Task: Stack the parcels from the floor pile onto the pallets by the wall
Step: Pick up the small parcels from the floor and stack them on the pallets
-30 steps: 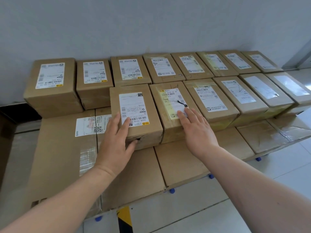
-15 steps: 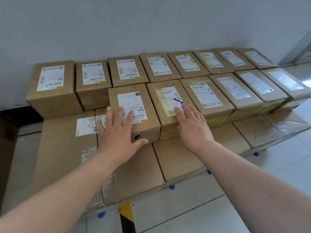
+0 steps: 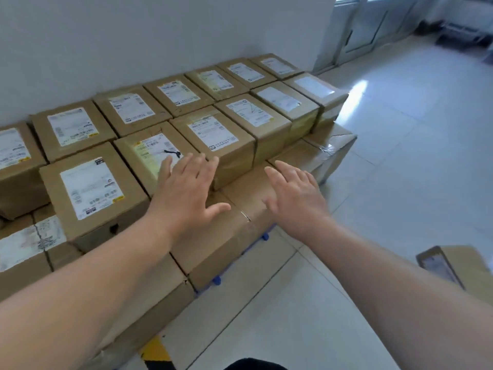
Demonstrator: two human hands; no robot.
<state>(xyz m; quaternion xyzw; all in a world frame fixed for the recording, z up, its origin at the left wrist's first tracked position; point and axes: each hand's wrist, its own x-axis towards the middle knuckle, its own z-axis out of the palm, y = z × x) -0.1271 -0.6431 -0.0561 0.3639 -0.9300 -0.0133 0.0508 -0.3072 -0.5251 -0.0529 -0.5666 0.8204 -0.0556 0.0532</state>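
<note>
Left hand (image 3: 186, 193) and right hand (image 3: 296, 194) are held spread, empty.
Centre-frame parcels (image 3: 226, 137) are packed tight, labels up, likely for stability.

Brown labelled parcels (image 3: 225, 141) in 2 rows, atop larger flat parcels (image 3: 248, 194)

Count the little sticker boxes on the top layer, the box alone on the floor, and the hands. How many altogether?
Small labelled parcels on the top layer: 13 (7 in the back row, 6 in front)
Floor parcel: 1
Hands: 2, the left hand and the right hand
Total: 16
</note>
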